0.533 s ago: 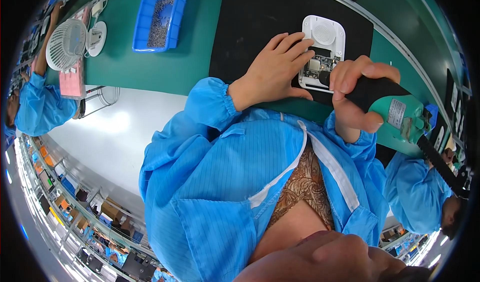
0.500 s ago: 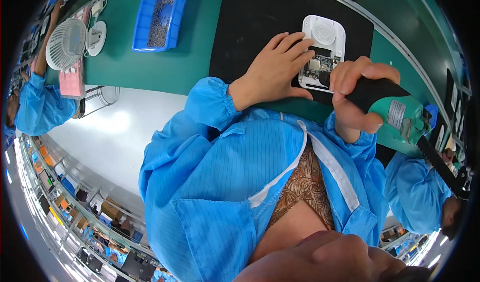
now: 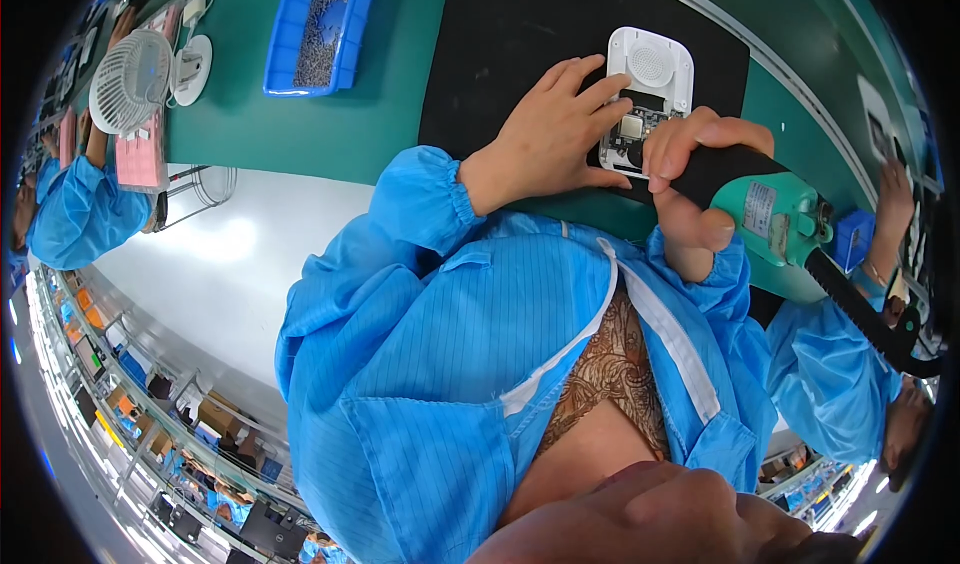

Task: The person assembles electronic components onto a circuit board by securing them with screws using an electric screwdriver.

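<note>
A white plastic housing (image 3: 683,62) with a round speaker grille lies on a black mat (image 3: 510,39), and a circuit board (image 3: 634,127) shows in its lower half. My left hand (image 3: 550,132) has its fingers spread, with the fingertips at the housing's left edge. Wrapped in the fingers of my right hand (image 3: 690,164) is a green and black electric screwdriver (image 3: 768,214), tilted over the board's lower right corner. My right fingers hide its tip, so contact with a screw cannot be seen. A black cord (image 3: 850,299) leads from its rear end.
On the green table (image 3: 390,84) stands a blue bin (image 3: 348,64) with many small screws (image 3: 316,59). A white fan (image 3: 130,84) and pink blocks (image 3: 140,159) are at far left. Co-workers in blue sleeves (image 3: 830,369) sit on both sides. A small blue bin (image 3: 852,241) stands right.
My right hand and the screwdriver have shifted left and slightly down over the board. My left hand stays almost in place. The right co-worker's arm now reaches up into view.
</note>
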Demonstrator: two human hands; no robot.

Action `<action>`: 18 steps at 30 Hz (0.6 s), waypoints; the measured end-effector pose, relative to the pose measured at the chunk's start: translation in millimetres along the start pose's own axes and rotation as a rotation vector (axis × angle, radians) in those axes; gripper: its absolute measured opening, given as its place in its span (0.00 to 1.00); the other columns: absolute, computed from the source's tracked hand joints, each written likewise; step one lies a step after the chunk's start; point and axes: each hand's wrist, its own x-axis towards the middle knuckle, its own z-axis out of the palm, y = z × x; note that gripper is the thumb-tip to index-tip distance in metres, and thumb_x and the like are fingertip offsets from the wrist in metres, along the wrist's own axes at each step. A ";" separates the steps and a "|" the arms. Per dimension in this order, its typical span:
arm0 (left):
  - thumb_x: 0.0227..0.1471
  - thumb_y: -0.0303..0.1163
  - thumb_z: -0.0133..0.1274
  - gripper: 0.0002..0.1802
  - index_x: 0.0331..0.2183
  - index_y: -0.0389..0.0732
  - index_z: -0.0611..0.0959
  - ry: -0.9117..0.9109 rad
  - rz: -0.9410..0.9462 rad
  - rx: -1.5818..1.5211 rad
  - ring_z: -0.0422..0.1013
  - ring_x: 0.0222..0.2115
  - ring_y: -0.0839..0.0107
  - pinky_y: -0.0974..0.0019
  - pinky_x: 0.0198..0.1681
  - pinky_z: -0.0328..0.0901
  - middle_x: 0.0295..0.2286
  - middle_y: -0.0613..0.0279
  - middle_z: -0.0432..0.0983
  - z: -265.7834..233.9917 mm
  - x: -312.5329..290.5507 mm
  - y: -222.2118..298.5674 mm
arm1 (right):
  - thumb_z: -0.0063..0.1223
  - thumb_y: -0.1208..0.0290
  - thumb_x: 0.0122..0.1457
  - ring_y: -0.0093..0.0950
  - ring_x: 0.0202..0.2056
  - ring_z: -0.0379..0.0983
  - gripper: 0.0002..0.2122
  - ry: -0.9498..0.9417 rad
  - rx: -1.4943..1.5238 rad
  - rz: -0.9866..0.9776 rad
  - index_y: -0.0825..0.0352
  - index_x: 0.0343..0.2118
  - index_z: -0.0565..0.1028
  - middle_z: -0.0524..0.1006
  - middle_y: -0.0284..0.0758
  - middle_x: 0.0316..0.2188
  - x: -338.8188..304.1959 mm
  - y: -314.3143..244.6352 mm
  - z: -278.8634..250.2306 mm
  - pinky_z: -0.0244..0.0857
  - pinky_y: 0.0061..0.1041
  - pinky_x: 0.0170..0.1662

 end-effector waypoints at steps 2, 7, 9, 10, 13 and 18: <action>0.37 0.56 0.64 0.39 0.47 0.41 0.77 -0.010 -0.008 0.004 0.56 0.57 0.53 0.51 0.59 0.54 0.52 0.56 0.65 -0.2 -0.2 -0.1 | 0.57 0.37 0.46 0.20 0.16 0.66 0.36 -0.007 0.001 -0.009 0.68 0.43 0.62 0.69 0.34 0.22 -0.1 1.2 0.5 0.63 0.19 0.22; 0.36 0.54 0.65 0.39 0.49 0.44 0.76 -0.018 -0.006 -0.037 0.58 0.57 0.55 0.53 0.60 0.53 0.53 0.56 0.65 1.3 -0.3 -3.6 | 0.60 0.43 0.47 0.21 0.18 0.66 0.33 -0.073 -0.078 0.074 0.67 0.42 0.62 0.69 0.34 0.22 -0.5 -6.6 5.0 0.62 0.19 0.24; 0.35 0.53 0.65 0.39 0.49 0.45 0.76 -0.015 -0.016 -0.051 0.57 0.57 0.54 0.52 0.60 0.53 0.53 0.56 0.65 2.6 -1.4 -4.7 | 0.61 0.46 0.48 0.22 0.19 0.66 0.30 -0.084 -0.025 0.150 0.66 0.41 0.63 0.69 0.34 0.22 0.4 -10.1 9.9 0.62 0.21 0.26; 0.35 0.53 0.65 0.39 0.49 0.46 0.76 -0.010 -0.019 -0.066 0.57 0.57 0.54 0.52 0.60 0.53 0.53 0.56 0.65 2.6 -1.0 -5.3 | 0.62 0.46 0.48 0.22 0.20 0.66 0.29 -0.104 0.014 0.156 0.66 0.41 0.63 0.69 0.34 0.22 0.3 -7.7 9.2 0.62 0.21 0.27; 0.39 0.56 0.61 0.37 0.45 0.38 0.78 0.000 0.027 -0.033 0.58 0.56 0.52 0.53 0.60 0.52 0.51 0.54 0.66 -0.5 2.1 -7.0 | 0.63 0.49 0.48 0.22 0.23 0.66 0.29 -0.162 0.030 0.185 0.66 0.40 0.63 0.69 0.33 0.23 5.6 -9.7 7.0 0.61 0.21 0.29; 0.39 0.56 0.60 0.37 0.45 0.38 0.77 0.005 0.045 -0.048 0.58 0.55 0.51 0.52 0.59 0.52 0.50 0.53 0.65 -5.2 6.0 -3.0 | 0.64 0.51 0.49 0.22 0.23 0.65 0.27 -0.148 0.044 0.152 0.66 0.40 0.63 0.69 0.33 0.24 4.0 -9.9 6.3 0.61 0.22 0.29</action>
